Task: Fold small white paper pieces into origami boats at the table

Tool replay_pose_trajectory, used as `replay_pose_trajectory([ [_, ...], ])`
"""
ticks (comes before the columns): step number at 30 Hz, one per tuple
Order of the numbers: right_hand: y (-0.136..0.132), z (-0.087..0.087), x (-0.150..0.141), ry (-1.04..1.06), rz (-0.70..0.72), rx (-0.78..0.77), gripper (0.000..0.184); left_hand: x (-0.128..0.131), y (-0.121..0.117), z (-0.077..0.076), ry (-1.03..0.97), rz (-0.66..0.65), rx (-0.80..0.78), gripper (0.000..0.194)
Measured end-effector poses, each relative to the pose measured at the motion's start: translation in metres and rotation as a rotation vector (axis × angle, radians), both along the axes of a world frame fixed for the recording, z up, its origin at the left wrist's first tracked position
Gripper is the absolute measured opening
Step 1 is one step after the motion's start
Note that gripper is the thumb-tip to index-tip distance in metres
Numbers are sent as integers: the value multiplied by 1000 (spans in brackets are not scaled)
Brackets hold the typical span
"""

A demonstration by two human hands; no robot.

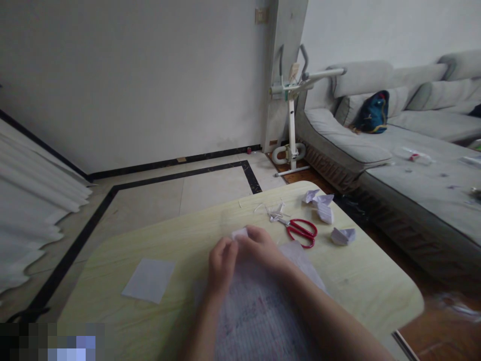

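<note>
Both my hands meet above a lined sheet of paper with writing (255, 316) on the table. Between them is a small piece of white paper (239, 233). My left hand (222, 263) pinches it from the left, thumb and fingers closed. My right hand (261, 245) is closed on its right side, and its fingertips are partly hidden. Just right of my hands lie red-handled scissors (301, 233), their blades among thin paper scraps (276, 213). A flat square of white paper (149, 281) rests to the left.
Several folded paper pieces (323, 208) sit near the right edge of the pale wooden table (361, 281). Beyond it stand a grey sofa (413, 150) and a white exercise machine (292, 115). A white curtain (30, 215) hangs at far left.
</note>
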State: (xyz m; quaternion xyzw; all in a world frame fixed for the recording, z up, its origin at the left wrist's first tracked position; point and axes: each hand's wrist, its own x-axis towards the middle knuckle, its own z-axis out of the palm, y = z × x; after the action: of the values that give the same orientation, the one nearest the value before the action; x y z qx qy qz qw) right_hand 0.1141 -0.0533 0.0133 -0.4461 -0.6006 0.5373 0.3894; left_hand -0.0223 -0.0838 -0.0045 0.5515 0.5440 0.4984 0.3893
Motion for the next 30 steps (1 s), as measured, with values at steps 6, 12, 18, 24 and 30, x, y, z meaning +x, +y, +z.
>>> replay_pose_trajectory([
  [6, -3, 3, -1, -98, 65, 71, 25, 0, 1, 8, -32, 91, 64, 25],
  [12, -3, 5, -3, -115, 43, 35, 28, -2, 7, 4, -30, 183, 56, 19],
  [18, -2, 2, -1, -92, 75, 9, 22, -2, 7, 6, -88, 213, 29, 19],
  [24, -4, 1, -2, -94, 139, 46, 19, 0, 6, 12, -72, 176, 19, 21],
  [30, -5, 1, -6, -157, 71, 50, 23, 0, 7, 13, -119, 230, -24, 21],
])
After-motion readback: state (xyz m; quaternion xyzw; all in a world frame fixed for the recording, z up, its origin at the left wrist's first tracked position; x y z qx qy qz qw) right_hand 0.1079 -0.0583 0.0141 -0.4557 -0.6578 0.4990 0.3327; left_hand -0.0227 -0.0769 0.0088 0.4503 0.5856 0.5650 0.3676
